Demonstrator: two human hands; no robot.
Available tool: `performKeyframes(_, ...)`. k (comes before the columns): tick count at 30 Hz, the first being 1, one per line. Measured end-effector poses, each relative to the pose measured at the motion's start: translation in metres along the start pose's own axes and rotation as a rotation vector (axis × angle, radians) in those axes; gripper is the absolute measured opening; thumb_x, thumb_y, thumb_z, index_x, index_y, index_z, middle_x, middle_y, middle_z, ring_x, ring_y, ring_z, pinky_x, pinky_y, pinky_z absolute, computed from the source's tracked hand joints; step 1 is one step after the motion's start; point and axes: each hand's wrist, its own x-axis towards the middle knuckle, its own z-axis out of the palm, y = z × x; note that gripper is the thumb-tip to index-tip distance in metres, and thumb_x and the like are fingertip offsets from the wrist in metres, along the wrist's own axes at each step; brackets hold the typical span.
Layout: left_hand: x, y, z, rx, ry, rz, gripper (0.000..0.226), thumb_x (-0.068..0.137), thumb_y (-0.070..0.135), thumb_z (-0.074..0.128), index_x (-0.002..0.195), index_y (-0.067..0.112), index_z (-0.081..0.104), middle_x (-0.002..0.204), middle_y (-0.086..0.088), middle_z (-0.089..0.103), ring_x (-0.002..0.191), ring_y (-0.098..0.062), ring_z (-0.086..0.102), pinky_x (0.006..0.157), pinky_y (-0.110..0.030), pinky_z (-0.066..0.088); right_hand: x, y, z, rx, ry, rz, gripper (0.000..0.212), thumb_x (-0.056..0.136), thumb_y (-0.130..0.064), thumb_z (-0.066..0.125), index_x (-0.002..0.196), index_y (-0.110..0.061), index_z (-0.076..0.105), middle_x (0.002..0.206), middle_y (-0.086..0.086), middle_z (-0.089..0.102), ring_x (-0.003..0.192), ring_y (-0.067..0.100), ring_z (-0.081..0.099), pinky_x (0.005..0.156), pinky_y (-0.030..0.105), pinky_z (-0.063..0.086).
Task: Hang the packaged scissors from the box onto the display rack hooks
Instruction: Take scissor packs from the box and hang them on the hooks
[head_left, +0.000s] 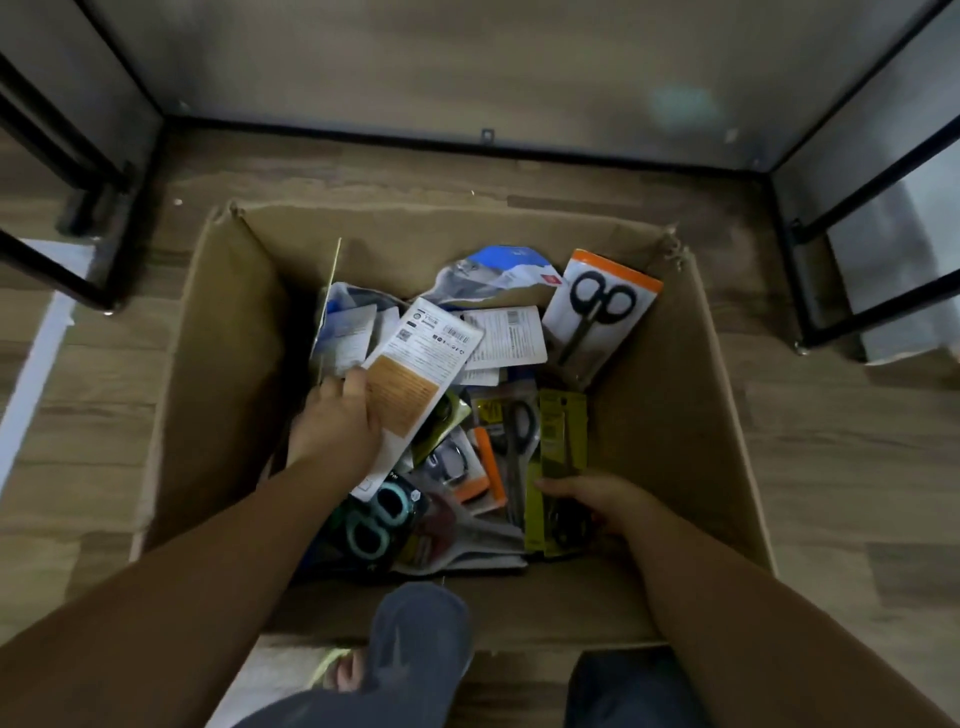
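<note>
Fingers of the left hand grasp a white scissors pack inside the cardboard box; the right hand grips a yellow pack in the pile.

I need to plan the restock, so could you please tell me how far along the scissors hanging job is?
Nothing can be seen hung yet: no rack hooks are in view. Both hands are in the cardboard box. The left hand grips a white pack with its printed back up, and the right hand holds a yellow-green scissors pack. Many packs remain, including an orange-topped pack of black scissors and a teal-handled pair.
</note>
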Motion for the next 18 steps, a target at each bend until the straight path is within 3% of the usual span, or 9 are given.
performKeyframes(3,0.001,0.003,0.003,-0.008,0.033,-0.022,0.046,0.095,0.021,0.04,0.139,0.01,0.032,0.136,-0.02,0.04,0.123,-0.035,0.039,0.097,-0.046,0.037,0.002,-0.009,-0.002,0.115,-0.03,0.009,0.072,0.083,-0.058,0.054,0.136,-0.01,0.044,0.146,0.012,0.039,0.135,0.03,0.034,0.104,0.038,0.031)
performKeyframes(6,0.002,0.0,0.003,-0.02,0.032,-0.021,0.044,0.096,0.021,0.039,0.138,0.01,0.033,0.136,-0.021,0.04,0.123,-0.036,0.039,0.096,-0.047,0.037,0.002,-0.013,-0.011,0.255,-0.044,0.033,0.048,0.096,-0.042,0.045,0.128,-0.007,0.05,0.132,0.009,0.052,0.12,0.025,0.049,0.081,0.03,0.044)
performKeyframes(8,0.0,-0.002,0.001,-0.03,0.018,-0.002,0.044,0.097,0.02,0.038,0.139,0.01,0.033,0.136,-0.021,0.04,0.124,-0.036,0.038,0.096,-0.047,0.038,0.005,-0.011,-0.014,0.267,0.009,0.023,0.036,0.097,-0.026,0.049,0.127,-0.006,0.049,0.129,0.01,0.053,0.115,0.024,0.052,0.067,0.026,0.046)
performKeyframes(13,-0.004,0.0,-0.003,-0.058,-0.004,0.008,0.041,0.097,0.02,0.038,0.137,0.011,0.033,0.136,-0.019,0.04,0.123,-0.034,0.04,0.097,-0.046,0.038,0.006,-0.005,-0.006,0.152,0.052,-0.044,0.075,0.077,-0.023,0.076,0.137,-0.011,0.033,0.138,0.01,0.043,0.125,0.032,0.043,0.085,0.039,0.044)
performKeyframes(16,-0.006,0.001,-0.003,-0.071,-0.009,-0.003,0.041,0.097,0.019,0.039,0.137,0.012,0.034,0.136,-0.018,0.04,0.122,-0.033,0.04,0.096,-0.046,0.038,0.005,-0.002,-0.01,0.173,-0.005,-0.048,0.048,0.071,-0.028,0.079,0.109,-0.012,0.055,0.127,0.009,0.056,0.104,0.025,0.053,0.078,0.033,0.043)
performKeyframes(18,-0.007,0.001,-0.003,-0.083,-0.002,0.001,0.041,0.097,0.018,0.039,0.137,0.012,0.034,0.136,-0.018,0.04,0.122,-0.033,0.041,0.096,-0.046,0.038,0.006,0.0,-0.014,0.143,-0.04,-0.059,0.048,0.068,-0.032,0.079,0.108,-0.012,0.061,0.117,0.007,0.062,0.105,0.025,0.056,0.076,0.031,0.042)
